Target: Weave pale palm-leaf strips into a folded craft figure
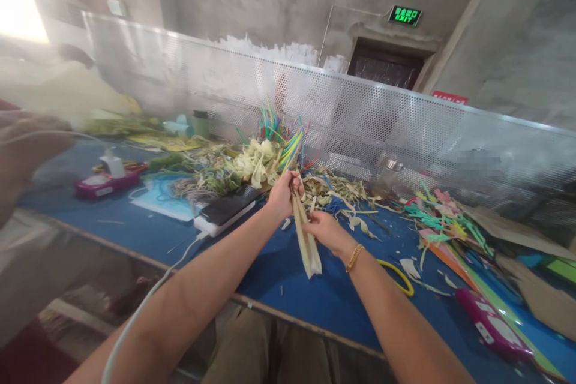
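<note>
A long pale tan strip of dried husk (303,240) hangs slanting over the blue tabletop, folded lengthwise, its wide end toward me. My left hand (284,193) is closed around the upper part of the strip. Lower down, my right hand (324,229), with a gold bracelet (354,257) at the wrist, pinches the strip's edge between thumb and fingers. Just beyond my hands lie a heap of dry husk scraps (337,189), a bunch of cream-coloured husk petals (256,162) and upright coloured stems (290,150).
A perforated metal divider (270,84) runs behind the table. To the left are a phone (231,207) on a white power bank with a cable, a blue mask (164,198) and a magenta power strip (108,183). Another magenta strip (492,324) lies right. A blurred person's hand (27,144) shows left.
</note>
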Action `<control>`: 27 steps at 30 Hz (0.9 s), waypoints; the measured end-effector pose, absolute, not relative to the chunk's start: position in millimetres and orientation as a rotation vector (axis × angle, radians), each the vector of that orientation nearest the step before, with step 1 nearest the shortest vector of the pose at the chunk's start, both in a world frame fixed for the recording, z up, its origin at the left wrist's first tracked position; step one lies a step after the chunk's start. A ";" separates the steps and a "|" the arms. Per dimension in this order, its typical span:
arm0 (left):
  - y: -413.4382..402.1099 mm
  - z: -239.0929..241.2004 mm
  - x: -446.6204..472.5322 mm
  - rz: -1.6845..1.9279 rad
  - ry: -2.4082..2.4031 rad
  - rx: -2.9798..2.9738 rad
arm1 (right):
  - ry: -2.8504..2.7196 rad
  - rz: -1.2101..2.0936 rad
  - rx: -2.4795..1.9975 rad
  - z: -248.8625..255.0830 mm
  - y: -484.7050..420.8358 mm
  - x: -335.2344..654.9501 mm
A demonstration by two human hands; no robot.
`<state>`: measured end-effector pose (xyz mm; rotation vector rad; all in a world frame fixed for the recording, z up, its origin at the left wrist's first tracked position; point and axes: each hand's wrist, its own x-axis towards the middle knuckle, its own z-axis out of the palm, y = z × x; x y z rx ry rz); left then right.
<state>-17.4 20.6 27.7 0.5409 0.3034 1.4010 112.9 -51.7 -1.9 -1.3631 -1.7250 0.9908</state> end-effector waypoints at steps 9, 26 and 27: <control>-0.7 15.5 4.2 1.129 0.732 1.112 | -1.398 0.495 -1.352 11.3 -22.7 133.6; 2.4 -4.7 22.1 1.341 0.903 1.112 | -1.355 0.475 -1.256 -2.6 -19.7 140.6; 3.8 -5.3 24.1 1.362 0.898 1.099 | -1.370 0.465 -1.262 -4.5 -20.9 136.2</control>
